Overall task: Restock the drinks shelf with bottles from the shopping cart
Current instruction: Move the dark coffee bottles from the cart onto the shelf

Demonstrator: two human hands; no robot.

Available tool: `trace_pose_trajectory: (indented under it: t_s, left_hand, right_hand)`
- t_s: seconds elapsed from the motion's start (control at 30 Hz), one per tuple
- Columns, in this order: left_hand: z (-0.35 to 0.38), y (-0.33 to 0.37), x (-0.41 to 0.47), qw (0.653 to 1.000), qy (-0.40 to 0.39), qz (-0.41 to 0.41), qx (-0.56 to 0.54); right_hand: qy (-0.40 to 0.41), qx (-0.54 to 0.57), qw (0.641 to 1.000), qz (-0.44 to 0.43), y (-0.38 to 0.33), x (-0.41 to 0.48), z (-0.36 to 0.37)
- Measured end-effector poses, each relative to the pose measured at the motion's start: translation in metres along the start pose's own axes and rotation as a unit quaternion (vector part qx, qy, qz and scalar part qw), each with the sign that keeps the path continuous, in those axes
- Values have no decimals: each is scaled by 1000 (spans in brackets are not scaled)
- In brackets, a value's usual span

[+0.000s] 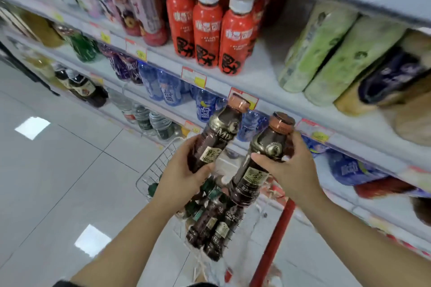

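Two bottles point(219, 137) point(263, 158) held above the cart point(154, 170), shelf point(256, 77) behind.

The left hand point(184, 170) covers the lower half of the bottle point(215, 134) it holds, and the right hand point(288, 170) hides the far side of the second bottle point(261, 163), so its label shows only in part. The cart point(155, 170) is mostly hidden behind both arms; its red handle point(275, 240) runs off the bottom edge. Bottles lying in the cart point(214, 228) are smeared by blur, print unreadable. The price tags point(193, 75) along the shelf point(256, 72) are too blurred to read. The green packs point(326, 51) at right are soft, and the brown things beyond them are cut by the edge.
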State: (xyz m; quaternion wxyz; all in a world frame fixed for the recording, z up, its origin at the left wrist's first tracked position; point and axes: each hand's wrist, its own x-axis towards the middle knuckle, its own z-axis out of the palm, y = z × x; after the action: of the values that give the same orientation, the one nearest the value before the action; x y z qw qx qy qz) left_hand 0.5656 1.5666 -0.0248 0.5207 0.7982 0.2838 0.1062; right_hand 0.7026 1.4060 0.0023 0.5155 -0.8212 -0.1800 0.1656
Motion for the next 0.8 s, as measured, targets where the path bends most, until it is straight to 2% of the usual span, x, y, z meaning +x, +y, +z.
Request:
trace_pose_trajectory:
  t_s: [0.2, 0.3, 0.47, 0.63, 0.8]
  left_hand:
    - [26, 106, -23, 989, 41, 141, -13]
    - [45, 157, -31, 977, 61, 203, 5]
    - [80, 242, -48, 946, 59, 318, 24]
    - [131, 330, -64, 932, -16, 362, -29]
    - [194, 393, -65, 936, -145, 302, -102]
  right_hand:
    - [34, 59, 993, -100, -68, -25, -98]
    - [84, 95, 982, -139, -92, -39, -153]
    - [142, 181, 962, -145, -108, -63, -247]
    - [193, 244, 942, -127, -108, -85, -338]
    - [275, 270, 917, -102, -95, -98, -423]
